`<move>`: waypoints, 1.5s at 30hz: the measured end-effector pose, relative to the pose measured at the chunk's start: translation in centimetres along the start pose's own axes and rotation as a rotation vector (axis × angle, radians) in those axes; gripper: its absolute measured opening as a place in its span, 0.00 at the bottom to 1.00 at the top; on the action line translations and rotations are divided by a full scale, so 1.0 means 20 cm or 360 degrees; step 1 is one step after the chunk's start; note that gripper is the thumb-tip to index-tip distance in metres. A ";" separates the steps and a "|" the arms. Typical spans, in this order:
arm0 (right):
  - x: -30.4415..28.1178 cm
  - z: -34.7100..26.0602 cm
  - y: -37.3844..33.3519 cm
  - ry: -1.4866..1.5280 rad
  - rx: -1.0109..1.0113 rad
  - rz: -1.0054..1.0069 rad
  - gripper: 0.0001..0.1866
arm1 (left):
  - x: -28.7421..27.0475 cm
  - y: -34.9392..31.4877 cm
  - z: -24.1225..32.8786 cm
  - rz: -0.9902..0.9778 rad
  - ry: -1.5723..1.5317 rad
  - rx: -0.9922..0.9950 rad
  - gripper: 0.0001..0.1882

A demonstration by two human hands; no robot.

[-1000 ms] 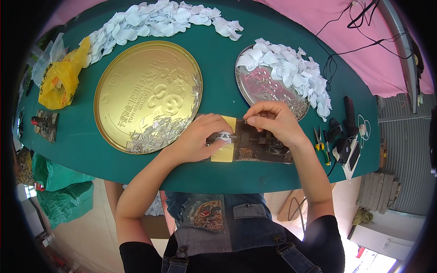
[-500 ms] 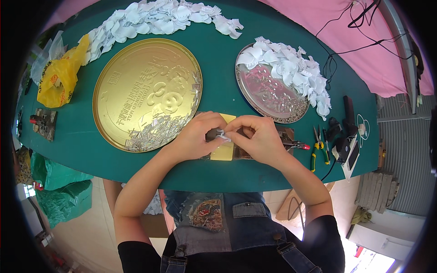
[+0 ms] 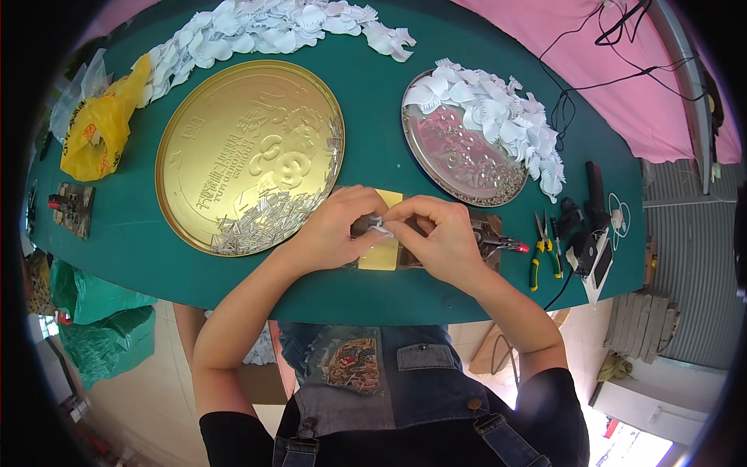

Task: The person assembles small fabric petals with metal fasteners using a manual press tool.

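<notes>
Both my hands meet over a yellow plate [image 3: 378, 259] near the table's front edge. Between my fingertips is a small white piece [image 3: 379, 226], mostly covered by them; it looks like the white cut pieces lying around. My left hand [image 3: 340, 227] curls round its left side, thumb and fingers closed on it. From the other side, thumb and forefinger of my right hand [image 3: 440, 237] pinch it. A dark metal fixture with a red-tipped clamp lever [image 3: 510, 245] lies partly under my right hand. To the left is a round gold tray [image 3: 226, 148] with many thin silver pins [image 3: 261, 226].
A smaller round tray [image 3: 436, 167] at the back right holds small shiny parts and white toothed-edge pieces [image 3: 498, 109]. More white pieces [image 3: 257, 31] are heaped at the back. Pliers [image 3: 543, 253] lie right; a yellow bag [image 3: 97, 136] and another clamp [image 3: 71, 208] stand left.
The whole view has shifted slightly. Both hands stay over the yellow plate with the white piece between their fingertips; only slight finger movement shows.
</notes>
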State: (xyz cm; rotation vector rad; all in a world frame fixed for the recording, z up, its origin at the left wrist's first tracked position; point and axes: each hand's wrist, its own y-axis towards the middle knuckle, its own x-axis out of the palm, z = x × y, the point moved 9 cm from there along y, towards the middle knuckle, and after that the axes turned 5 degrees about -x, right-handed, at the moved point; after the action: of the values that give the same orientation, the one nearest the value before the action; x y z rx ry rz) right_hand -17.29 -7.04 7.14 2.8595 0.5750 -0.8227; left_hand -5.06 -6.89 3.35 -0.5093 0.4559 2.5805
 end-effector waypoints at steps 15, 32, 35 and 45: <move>0.02 -0.12 -0.10 -0.0734 -0.1182 0.0037 0.09 | 0.01 0.01 -0.02 -0.0057 -0.0057 -0.0082 0.12; 0.07 -0.14 -0.18 -0.0855 -0.1250 0.0000 0.13 | 0.00 0.00 0.00 -0.0103 -0.0084 -0.0063 0.16; 0.10 -0.17 -0.19 -0.0966 -0.1319 -0.0002 0.16 | -0.01 0.00 0.02 -0.0139 -0.0042 -0.0054 0.18; 0.07 -0.16 -0.12 -0.0672 -0.0960 -0.0077 0.08 | 0.00 0.02 0.03 -0.0142 -0.0035 0.0012 0.20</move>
State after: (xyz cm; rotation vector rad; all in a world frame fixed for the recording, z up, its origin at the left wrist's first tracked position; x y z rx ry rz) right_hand -15.61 -3.78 9.04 2.0649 0.6885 -1.0115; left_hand -5.42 -6.98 3.89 -0.4867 0.4259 2.4957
